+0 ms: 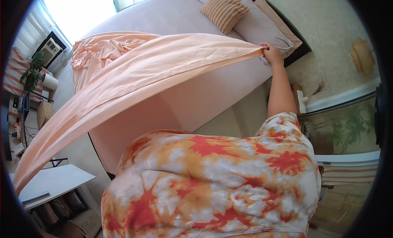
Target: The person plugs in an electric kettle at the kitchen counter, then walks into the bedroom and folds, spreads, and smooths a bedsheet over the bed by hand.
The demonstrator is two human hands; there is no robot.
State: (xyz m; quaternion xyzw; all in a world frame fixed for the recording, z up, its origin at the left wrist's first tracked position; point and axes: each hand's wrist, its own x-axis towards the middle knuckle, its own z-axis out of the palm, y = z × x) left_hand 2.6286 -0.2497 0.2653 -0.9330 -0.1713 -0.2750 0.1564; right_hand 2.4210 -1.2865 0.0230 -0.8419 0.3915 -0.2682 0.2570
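Note:
A peach bed sheet [163, 60] stretches in a long taut span across the head view, its far part bunched in folds on the bed. My right hand [272, 54] is closed on one corner of it, arm reaching out beside the pillows. The opposite end of the sheet runs down to the lower left edge of the view. My left hand is not visible. Below the raised sheet lies the mattress [241, 72] in a pale pinkish cover.
A ribbed tan cushion [224, 12] and a grey pillow [262, 25] lie at the bed's head. A white desk [61, 180] stands at lower left. Farther left are a wicker basket [45, 113] and a plant [33, 70]. A glass-fronted mirror or door [344, 127] is at right.

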